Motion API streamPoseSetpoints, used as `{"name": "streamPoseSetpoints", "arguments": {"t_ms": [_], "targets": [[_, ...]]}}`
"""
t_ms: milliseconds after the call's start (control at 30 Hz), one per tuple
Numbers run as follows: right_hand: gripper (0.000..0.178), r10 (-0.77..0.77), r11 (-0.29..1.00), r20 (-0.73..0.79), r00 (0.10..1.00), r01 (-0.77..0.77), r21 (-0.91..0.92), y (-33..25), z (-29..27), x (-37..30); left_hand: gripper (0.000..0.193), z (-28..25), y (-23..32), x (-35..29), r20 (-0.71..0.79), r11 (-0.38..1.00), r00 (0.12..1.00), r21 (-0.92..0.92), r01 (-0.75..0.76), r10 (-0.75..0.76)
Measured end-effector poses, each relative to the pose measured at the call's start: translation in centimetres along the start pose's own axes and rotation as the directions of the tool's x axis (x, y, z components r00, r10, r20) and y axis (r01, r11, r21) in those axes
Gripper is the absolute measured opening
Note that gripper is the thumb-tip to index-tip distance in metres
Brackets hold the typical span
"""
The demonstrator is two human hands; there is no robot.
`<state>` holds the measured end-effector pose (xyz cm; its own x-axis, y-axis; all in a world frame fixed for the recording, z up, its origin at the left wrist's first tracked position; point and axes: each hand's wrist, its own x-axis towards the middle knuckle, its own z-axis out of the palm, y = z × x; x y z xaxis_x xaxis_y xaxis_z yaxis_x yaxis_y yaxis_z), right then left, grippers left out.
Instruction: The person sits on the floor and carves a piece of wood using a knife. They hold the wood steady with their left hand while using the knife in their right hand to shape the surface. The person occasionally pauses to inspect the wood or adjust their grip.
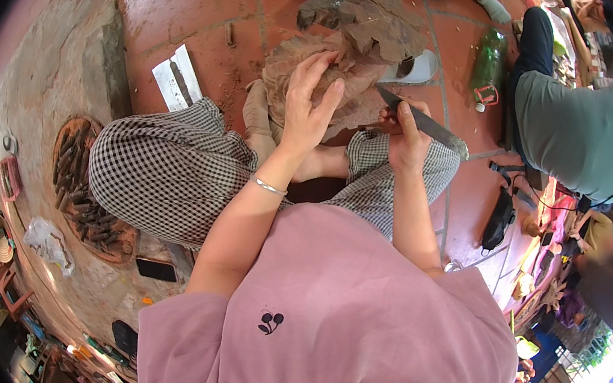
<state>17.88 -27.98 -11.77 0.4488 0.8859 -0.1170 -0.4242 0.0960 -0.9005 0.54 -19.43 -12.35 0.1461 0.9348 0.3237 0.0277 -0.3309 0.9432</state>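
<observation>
In front of my crossed legs lies a loose pile of dry brown leaves (pixel 369 93), broad and crinkled, with darker pieces on top. My left hand (pixel 308 108) is over the left part of this pile, its fingers spread and nothing visibly gripped. To the right of the pile, my right hand (pixel 409 138) is closed around a knife (pixel 432 128) with a broad grey blade. One pointed end of the knife is turned toward the leaves, the wide end toward my right knee. What lies under my left fingers is partly hidden.
At left, a round tray (pixel 128 240) holds several dark brown rolls beside a phone (pixel 157 270) and a clear plastic bag (pixel 48 245). A white printed paper (pixel 167 86) lies ahead. At right are a green bottle (pixel 488 57) and a seated person (pixel 575 130).
</observation>
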Motion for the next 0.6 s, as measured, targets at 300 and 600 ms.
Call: {"name": "streamPoseSetpoints", "arguments": {"t_ms": [300,600], "targets": [[0.014,-0.186,0.945,0.137,0.973,0.215,-0.245,0.2,1.1,0.1,0.033,0.0,0.2,1.2,0.024,0.959,0.977,-0.189,0.211,-0.21],[0.02,-0.323,0.626,0.363,0.874,0.485,-0.611,-0.7,4.2,1.6,0.065,-1.4,0.0,1.0,0.176,0.995,0.981,-0.044,0.092,-0.083]]}}
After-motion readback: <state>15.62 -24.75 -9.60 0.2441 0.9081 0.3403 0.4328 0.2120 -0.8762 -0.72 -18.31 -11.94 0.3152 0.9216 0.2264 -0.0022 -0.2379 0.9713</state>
